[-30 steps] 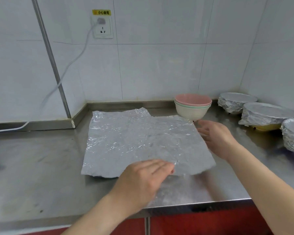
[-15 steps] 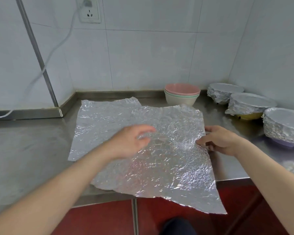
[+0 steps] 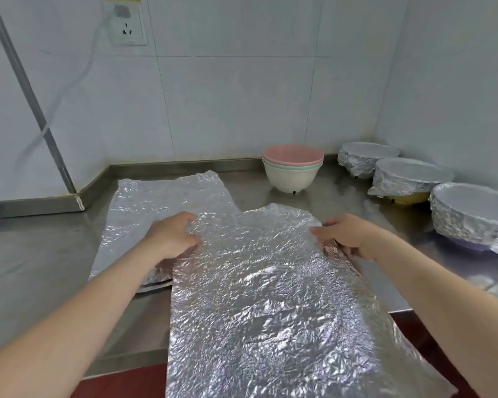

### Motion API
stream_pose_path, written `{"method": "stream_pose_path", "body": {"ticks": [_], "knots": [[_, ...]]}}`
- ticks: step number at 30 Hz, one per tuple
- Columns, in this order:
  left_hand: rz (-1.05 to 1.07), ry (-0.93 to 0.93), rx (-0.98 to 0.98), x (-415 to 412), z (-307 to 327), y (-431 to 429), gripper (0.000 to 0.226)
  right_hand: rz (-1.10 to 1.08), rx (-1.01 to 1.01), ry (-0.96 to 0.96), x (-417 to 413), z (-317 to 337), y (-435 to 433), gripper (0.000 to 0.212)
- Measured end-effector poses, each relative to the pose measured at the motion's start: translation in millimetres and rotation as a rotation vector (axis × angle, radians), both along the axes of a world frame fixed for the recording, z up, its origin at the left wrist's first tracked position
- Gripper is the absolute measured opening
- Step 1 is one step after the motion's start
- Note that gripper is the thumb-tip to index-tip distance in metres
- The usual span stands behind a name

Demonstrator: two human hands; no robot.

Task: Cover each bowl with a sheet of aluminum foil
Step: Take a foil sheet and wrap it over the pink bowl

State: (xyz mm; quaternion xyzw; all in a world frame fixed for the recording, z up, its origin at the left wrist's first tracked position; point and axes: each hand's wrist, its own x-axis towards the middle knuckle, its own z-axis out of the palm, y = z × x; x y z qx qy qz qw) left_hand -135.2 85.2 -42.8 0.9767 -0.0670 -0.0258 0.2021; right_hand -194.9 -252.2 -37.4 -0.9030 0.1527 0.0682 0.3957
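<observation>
I hold a crinkled sheet of aluminum foil (image 3: 265, 297) by its two far corners; it hangs toward me over the counter's front edge. My left hand (image 3: 174, 237) pinches the left corner and my right hand (image 3: 348, 235) pinches the right corner. More foil (image 3: 161, 202) lies flat on the steel counter behind and to the left. A stack of uncovered bowls (image 3: 292, 168), pink on top, green in between and cream below, stands at the back. Three foil-covered bowls sit along the right wall: the far one (image 3: 365, 158), the middle yellow one (image 3: 408, 179) and the near purple one (image 3: 472, 214).
The steel counter (image 3: 41, 254) meets tiled walls at the back and right, with a raised metal lip along them. A wall socket (image 3: 127, 30) with a white cable is at the upper left. A red cabinet front (image 3: 121, 386) shows below the counter edge.
The top foil sheet has been lifted off the stack and pulled toward me and to the right. My left hand moved from the sheet's middle to its far left corner. The view shifted.
</observation>
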Motion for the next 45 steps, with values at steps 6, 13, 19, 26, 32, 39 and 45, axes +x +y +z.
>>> {"method": "stream_pose_path", "body": {"ticks": [6, 13, 19, 26, 32, 39, 45], "knots": [[0.138, 0.003, -0.41, 2.6, 4.9, 4.8, 0.071, -0.117, 0.245, -0.21, 11.9, 4.6, -2.3, 0.016], [0.095, 0.094, -0.648, -6.3, 3.0, -2.4, 0.08, -0.279, 0.575, -0.422, -6.4, 15.1, -14.6, 0.008], [0.127, -0.079, -0.784, -6.8, 6.9, -11.6, 0.064, -0.28, 0.457, -0.519, -8.6, 6.4, -21.0, 0.034], [0.093, -0.117, -0.661, -10.7, -2.2, 0.9, 0.064, 0.424, -0.587, -0.343, -30.4, -21.7, -27.0, 0.091], [-0.01, 0.082, -0.744, -11.7, -2.5, 13.5, 0.066, 0.295, -0.368, -0.242, -32.4, -19.0, -25.0, 0.046], [-0.088, 0.233, -0.738, 14.9, 4.4, -3.4, 0.031, -0.165, 0.263, -0.166, 13.8, -7.9, -21.6, 0.036], [-0.1, 0.124, -0.737, 11.0, 3.0, -2.6, 0.027, -0.199, 0.246, 0.062, 35.0, -5.5, -28.6, 0.022]]}}
